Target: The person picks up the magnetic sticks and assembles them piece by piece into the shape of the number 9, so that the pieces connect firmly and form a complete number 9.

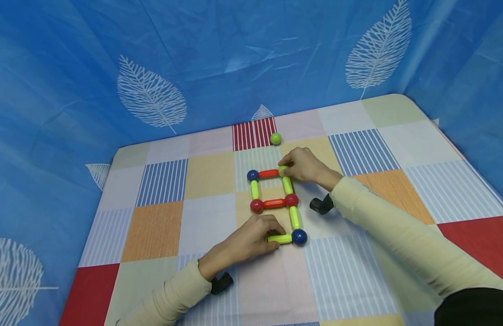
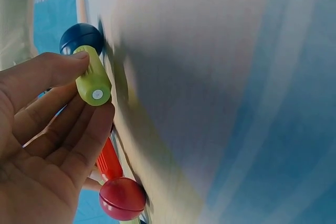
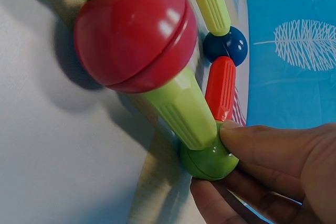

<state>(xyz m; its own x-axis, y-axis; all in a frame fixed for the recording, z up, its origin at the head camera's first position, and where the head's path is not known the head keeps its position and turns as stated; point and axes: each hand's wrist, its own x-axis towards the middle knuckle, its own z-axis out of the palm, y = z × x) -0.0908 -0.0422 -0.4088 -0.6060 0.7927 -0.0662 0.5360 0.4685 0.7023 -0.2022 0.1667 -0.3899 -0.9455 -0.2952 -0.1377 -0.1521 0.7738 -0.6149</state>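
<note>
A flat figure of magnetic rods and balls lies on the cloth. My left hand [image 1: 253, 237] pinches a yellow-green magnetic rod [image 2: 94, 80] between thumb and fingers; its near end shows a pale round tip, and its far end meets a blue ball [image 1: 299, 237]. My right hand [image 1: 306, 166] grips a green ball [image 3: 210, 158] at the figure's far right corner, where a red rod [image 3: 220, 87] and a yellow-green rod [image 3: 184, 108] join it. Two red balls, one on the right [image 1: 291, 200] and one on the left [image 1: 257, 206], sit mid-figure with a red rod [image 1: 273, 203] between them. Another blue ball [image 1: 253, 175] marks the far left corner.
A loose green ball [image 1: 275, 138] lies beyond the figure, close to the table's far edge. The patchwork cloth [image 1: 153, 231] covers the table. Blue curtains [image 1: 235, 59] with white leaf prints hang behind and at both sides. Black straps [image 1: 321, 205] show near the wrists.
</note>
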